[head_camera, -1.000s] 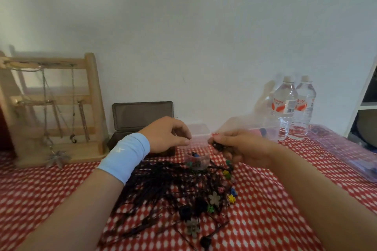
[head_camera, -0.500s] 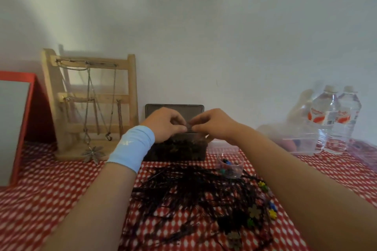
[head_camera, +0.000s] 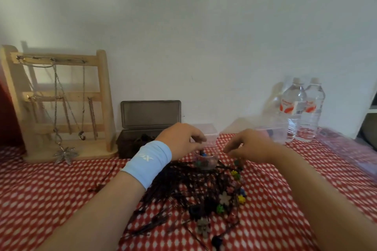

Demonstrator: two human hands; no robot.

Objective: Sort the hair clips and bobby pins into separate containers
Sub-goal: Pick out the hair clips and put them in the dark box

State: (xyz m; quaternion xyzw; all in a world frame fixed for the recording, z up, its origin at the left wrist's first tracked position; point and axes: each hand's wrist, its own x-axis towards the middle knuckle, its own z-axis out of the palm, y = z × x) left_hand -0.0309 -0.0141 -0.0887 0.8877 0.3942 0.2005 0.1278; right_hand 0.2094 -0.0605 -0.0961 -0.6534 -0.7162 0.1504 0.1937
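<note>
Left hand (head_camera: 182, 141) arches over the cup (head_camera: 206, 161); right hand (head_camera: 250, 146) droops beside it

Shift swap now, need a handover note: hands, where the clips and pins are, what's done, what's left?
Left hand: fingertips at the rim of the small clear cup, by a blue clip; grip unclear.
Right hand: loosely curled beside the cup, nothing seen in it.
Done: a few coloured clips in the cup; dark items in the dark box, lid up.
Left: mixed pile of bobby pins and clips on the cloth.
</note>
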